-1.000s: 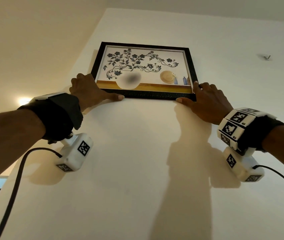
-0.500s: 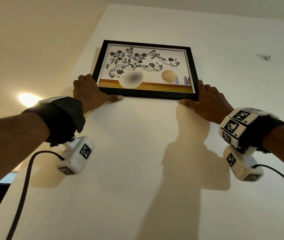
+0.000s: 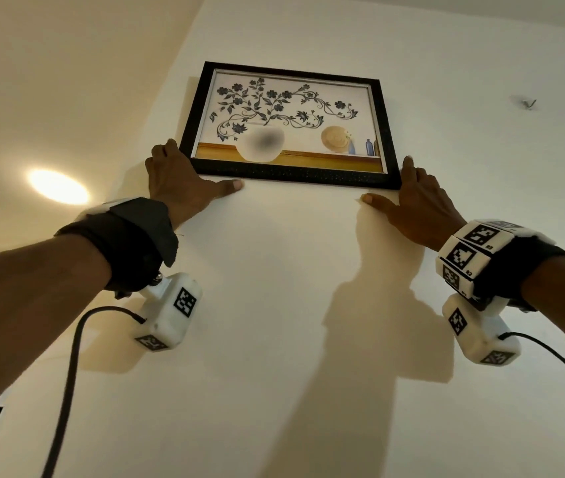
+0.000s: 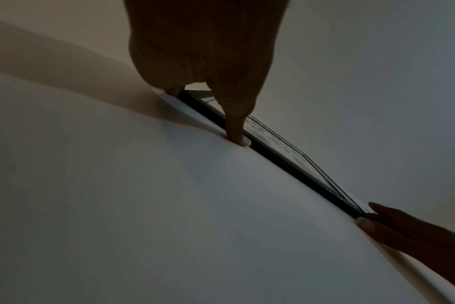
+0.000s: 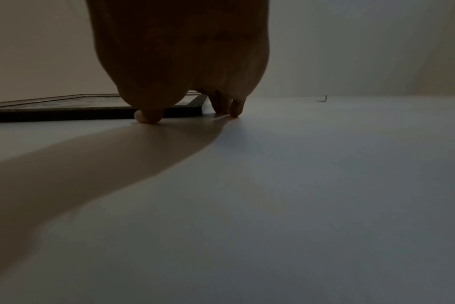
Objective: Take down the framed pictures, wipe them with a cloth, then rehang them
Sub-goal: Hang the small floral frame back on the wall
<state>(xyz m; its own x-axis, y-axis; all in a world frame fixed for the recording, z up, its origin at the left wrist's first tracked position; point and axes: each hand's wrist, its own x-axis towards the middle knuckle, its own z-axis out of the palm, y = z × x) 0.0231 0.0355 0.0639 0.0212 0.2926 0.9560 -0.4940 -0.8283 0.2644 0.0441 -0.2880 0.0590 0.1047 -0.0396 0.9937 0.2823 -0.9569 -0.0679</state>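
A black-framed picture (image 3: 288,125) of a vase with dark flowers hangs flat on the white wall, seen edge-on in the left wrist view (image 4: 281,158) and the right wrist view (image 5: 65,112). My left hand (image 3: 184,177) lies flat at its lower left corner, fingers straight up the left side and thumb (image 4: 240,139) against the bottom edge. My right hand (image 3: 415,201) lies flat at the lower right corner, fingers on the wall beside the frame. Its thumb (image 3: 367,199) rests on the wall just below the bottom edge.
A bare metal hook (image 3: 528,104) sticks out of the wall to the right of the picture, also in the right wrist view (image 5: 324,98). A lit ceiling lamp (image 3: 57,186) glows at the left. Another wall meets this one just left of the frame.
My right hand has slid off the frame's corner onto the wall, and its thumb has dropped below the bottom edge. The left hand stays at the lower left corner.
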